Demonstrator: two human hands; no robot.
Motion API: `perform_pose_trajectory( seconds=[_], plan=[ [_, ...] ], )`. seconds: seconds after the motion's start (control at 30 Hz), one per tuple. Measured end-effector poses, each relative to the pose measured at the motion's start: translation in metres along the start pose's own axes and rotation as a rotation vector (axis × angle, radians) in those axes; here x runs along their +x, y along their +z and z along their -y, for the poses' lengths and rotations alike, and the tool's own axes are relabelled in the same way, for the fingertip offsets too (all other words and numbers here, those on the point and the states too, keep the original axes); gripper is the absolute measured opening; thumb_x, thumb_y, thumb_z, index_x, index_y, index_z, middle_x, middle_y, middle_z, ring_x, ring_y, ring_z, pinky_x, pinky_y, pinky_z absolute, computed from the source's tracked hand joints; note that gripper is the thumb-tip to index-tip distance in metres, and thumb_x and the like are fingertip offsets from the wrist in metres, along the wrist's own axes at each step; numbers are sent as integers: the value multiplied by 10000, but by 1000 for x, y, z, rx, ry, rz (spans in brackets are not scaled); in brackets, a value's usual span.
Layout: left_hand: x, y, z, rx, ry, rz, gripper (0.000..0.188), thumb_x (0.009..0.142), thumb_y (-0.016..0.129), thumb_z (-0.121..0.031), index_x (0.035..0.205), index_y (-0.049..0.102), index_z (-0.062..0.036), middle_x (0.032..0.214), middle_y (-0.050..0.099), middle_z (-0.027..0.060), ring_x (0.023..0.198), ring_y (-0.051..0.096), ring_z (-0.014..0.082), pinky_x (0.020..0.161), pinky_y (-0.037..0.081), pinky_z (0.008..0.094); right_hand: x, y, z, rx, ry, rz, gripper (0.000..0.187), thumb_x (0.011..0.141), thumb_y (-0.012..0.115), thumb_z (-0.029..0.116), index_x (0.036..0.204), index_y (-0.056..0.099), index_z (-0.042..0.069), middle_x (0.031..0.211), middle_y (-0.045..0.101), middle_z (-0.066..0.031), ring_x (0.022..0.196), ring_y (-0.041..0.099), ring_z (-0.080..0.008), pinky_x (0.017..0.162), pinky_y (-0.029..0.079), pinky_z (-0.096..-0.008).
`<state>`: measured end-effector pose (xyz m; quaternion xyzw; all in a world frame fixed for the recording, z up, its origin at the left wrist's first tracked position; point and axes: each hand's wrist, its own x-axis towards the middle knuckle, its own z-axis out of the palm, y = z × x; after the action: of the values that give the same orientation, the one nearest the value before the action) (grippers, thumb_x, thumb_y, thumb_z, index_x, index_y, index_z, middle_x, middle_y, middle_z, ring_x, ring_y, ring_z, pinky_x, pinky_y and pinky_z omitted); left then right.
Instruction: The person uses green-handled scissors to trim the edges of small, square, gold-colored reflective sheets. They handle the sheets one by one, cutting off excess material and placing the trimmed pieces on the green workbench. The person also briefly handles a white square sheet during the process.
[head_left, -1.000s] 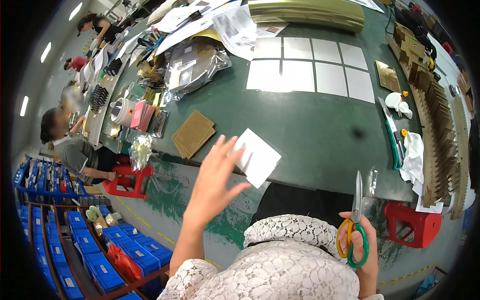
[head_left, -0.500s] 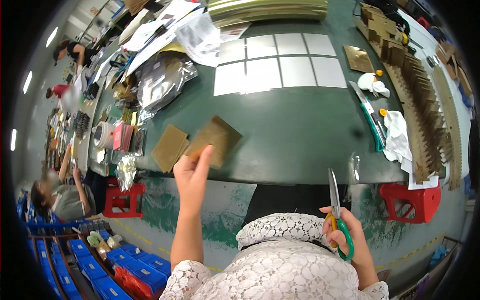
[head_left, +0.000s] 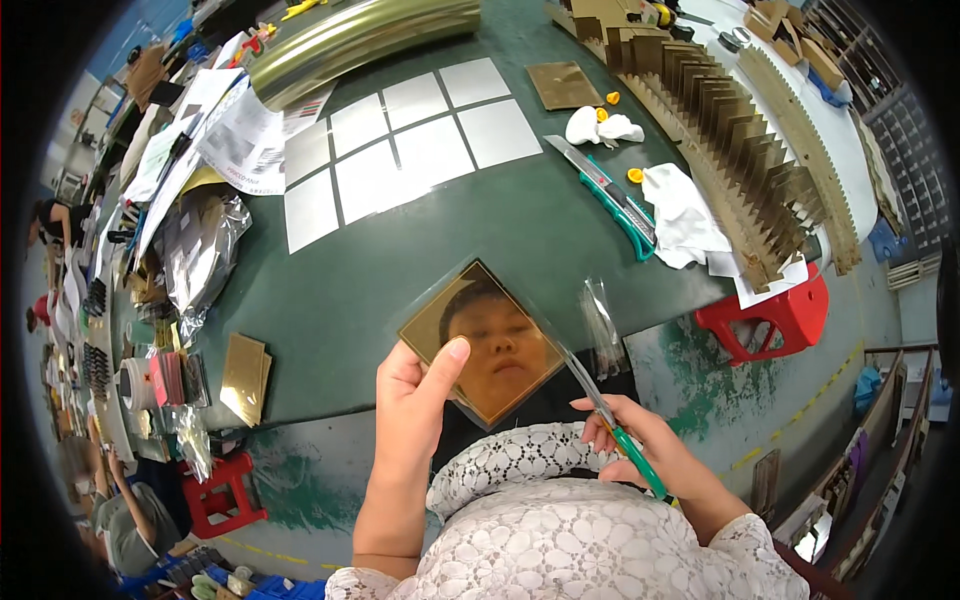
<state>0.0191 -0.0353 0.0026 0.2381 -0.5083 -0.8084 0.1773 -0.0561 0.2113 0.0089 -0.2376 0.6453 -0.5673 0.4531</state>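
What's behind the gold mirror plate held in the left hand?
Beyond the edges of the gold mirror plate show the green tabletop and, lower down, black fabric. Part of the left hand goes behind it, out of sight; anything else directly behind is covered.

Left fingers [head_left: 399, 366] partly hidden behind gold panel [head_left: 505, 350], gold roll [head_left: 365, 48] cropped

Green-topped workbench [head_left: 485, 222]; carries: stacked gold-brown plates [head_left: 243, 375], left of the left fingers [head_left: 402, 368]; eight pale rectangular panels [head_left: 434, 152], two rows, beyond those fingers; metallic gold roll [head_left: 365, 45], farther beyond; green-handled utility knife [head_left: 615, 208] and white cloth [head_left: 683, 215], beyond the right fingers [head_left: 594, 428].
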Motion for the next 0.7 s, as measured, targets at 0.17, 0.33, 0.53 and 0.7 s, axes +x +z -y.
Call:
perform_pose_trajectory(
  seconds=[0.17,0.33,0.53,0.7],
  plan=[
    [-1,2,-1,1,-30,29,221,914,617,-92,1114,598,0,985,658,42,846,598,70,728,488,227,0,1,-4,28,-1,-9,702,732,816,182,1327,466,54,971,547,-55,827,507,-136,769,448,-273],
    [-3,-1,3,26,-48,32,203,910,623,-81,1096,601,-4,945,661,37,767,594,53,640,477,208,1,-1,1,-33,6,-8,710,725,821,188,1325,466,52,969,549,-59,823,505,-138,763,448,-274],
    [-1,5,3,30,-61,36,194,911,622,-83,1086,602,-3,926,662,32,755,594,49,626,474,204,-2,-2,0,-133,-5,-59,681,713,830,216,1273,490,29,955,548,-53,818,499,-138,762,446,-270],
    [0,14,5,35,-86,54,188,916,617,-97,1076,603,2,911,669,37,773,622,68,647,502,215,-6,-6,-2,-264,-23,-124,611,717,828,200,1206,516,10,829,538,-23,746,489,-103,692,435,-242]
  ],
)
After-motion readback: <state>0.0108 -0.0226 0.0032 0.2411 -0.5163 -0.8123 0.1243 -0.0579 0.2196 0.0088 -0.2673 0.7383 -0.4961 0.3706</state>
